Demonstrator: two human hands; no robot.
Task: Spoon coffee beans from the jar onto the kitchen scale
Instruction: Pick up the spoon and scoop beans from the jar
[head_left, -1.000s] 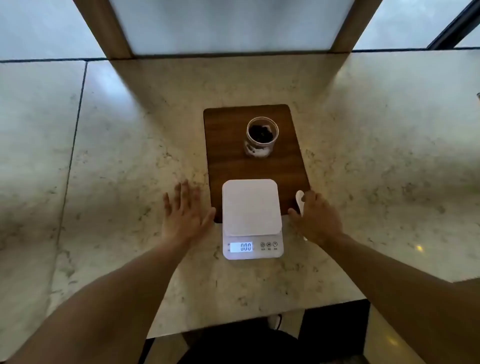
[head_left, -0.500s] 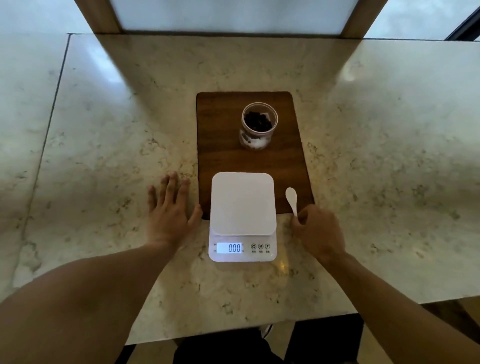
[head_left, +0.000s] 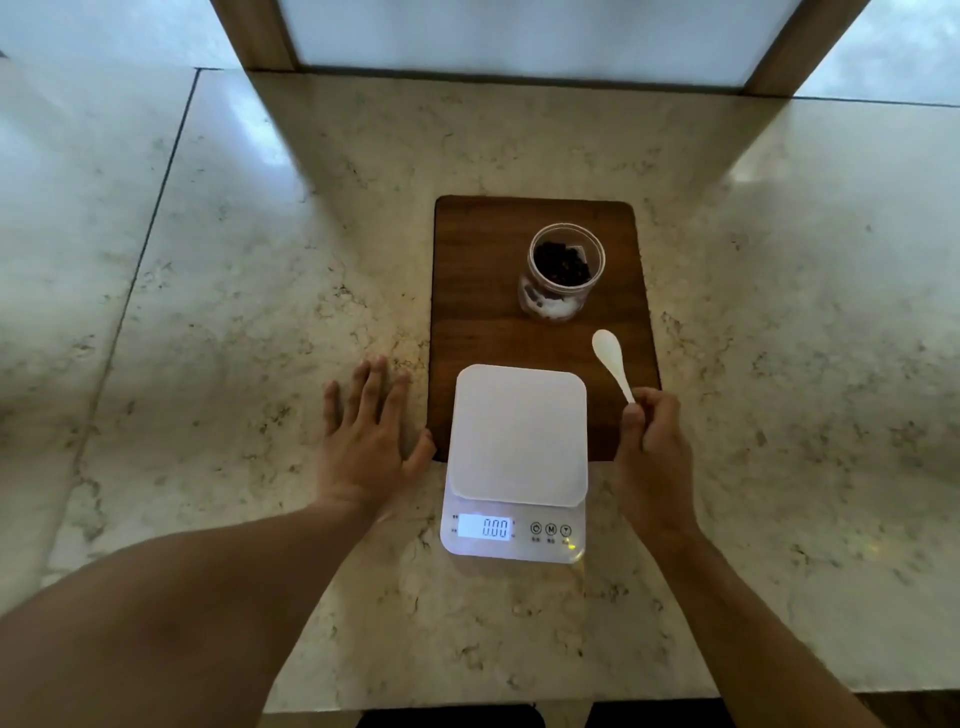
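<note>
the right hand (head_left: 652, 452) pinches the handle end of a white spoon (head_left: 612, 364) between thumb and fingers; the handle tip is hidden in the grip, and the empty bowl points up and left over the board (head_left: 478, 291). the left hand (head_left: 366, 441) lies flat on the counter (head_left: 260, 312), fingers spread, thumb by the board's near-left corner. the open jar (head_left: 563, 273) stands on the board's far right, dark beans (head_left: 561, 265) inside; its lower part is blurred. the scale (head_left: 517, 457) covers the board's near edge, platform bare, display reading 0.00. button labels are too small to read.
</note>
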